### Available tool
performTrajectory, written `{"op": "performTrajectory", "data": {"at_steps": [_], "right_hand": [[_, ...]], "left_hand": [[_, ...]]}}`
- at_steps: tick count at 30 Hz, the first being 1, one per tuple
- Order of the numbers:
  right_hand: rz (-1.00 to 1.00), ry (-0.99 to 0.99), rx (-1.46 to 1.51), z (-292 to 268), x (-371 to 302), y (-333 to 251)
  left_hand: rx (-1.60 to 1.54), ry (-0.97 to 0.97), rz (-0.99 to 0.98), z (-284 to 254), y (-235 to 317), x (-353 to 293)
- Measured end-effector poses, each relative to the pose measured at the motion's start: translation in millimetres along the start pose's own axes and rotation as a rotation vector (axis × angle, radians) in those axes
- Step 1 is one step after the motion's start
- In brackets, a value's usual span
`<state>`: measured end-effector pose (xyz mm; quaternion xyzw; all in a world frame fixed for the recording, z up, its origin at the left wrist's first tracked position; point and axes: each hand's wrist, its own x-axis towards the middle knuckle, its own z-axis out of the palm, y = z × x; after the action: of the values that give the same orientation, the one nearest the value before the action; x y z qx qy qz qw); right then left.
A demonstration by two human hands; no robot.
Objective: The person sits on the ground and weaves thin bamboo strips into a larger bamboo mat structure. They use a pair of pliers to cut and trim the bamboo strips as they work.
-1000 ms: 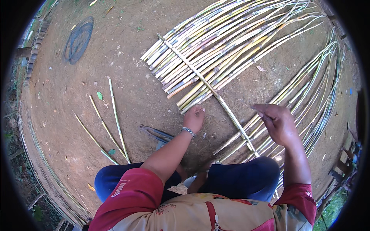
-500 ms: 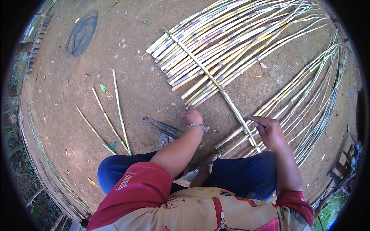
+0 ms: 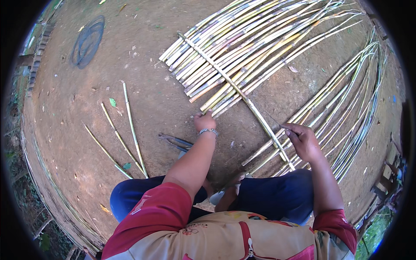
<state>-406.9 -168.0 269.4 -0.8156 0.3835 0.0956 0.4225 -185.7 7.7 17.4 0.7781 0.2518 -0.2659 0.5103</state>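
Observation:
Many cut canes, bamboo-like and pale yellow-green, lie side by side in a row [image 3: 242,56] on the dirt ground. A single cane [image 3: 229,80] lies crosswise over them, its near end over a second bundle of canes. At the near cut ends of the row, my left hand [image 3: 203,121] is closed round the end of a yellowish cane [image 3: 221,93]. My right hand [image 3: 304,142] is closed in a pinch on a thin dark tool [image 3: 276,122], beside the crosswise cane; its exact kind is too small to tell.
Dark-handled pincers [image 3: 175,141] lie near my left foot. Three loose thin canes [image 3: 131,117] are on the ground to the left, and a coil of dark wire or tubing [image 3: 87,42] lies far left. The second bundle of canes [image 3: 333,112] stretches away on the right.
My left hand has moved left and slightly away from me, onto the cane ends. My right hand stays near the crosswise cane, still holding the thin tool. The view has shifted slightly.

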Motion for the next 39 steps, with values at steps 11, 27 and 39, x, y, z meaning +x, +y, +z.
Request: {"op": "performTrajectory", "data": {"at_steps": [11, 27, 39], "right_hand": [[0.000, -0.111, -0.121, 8, 7, 19], [-0.006, -0.207, -0.066, 7, 17, 8], [-0.135, -0.250, -0.105, 38, -11, -68]], "left_hand": [[-0.108, 0.058, 0.135, -4, -32, 16], [-0.043, 0.107, 0.170, -18, -37, -12], [0.132, -0.459, -0.050, -100, 104, -105]]}}
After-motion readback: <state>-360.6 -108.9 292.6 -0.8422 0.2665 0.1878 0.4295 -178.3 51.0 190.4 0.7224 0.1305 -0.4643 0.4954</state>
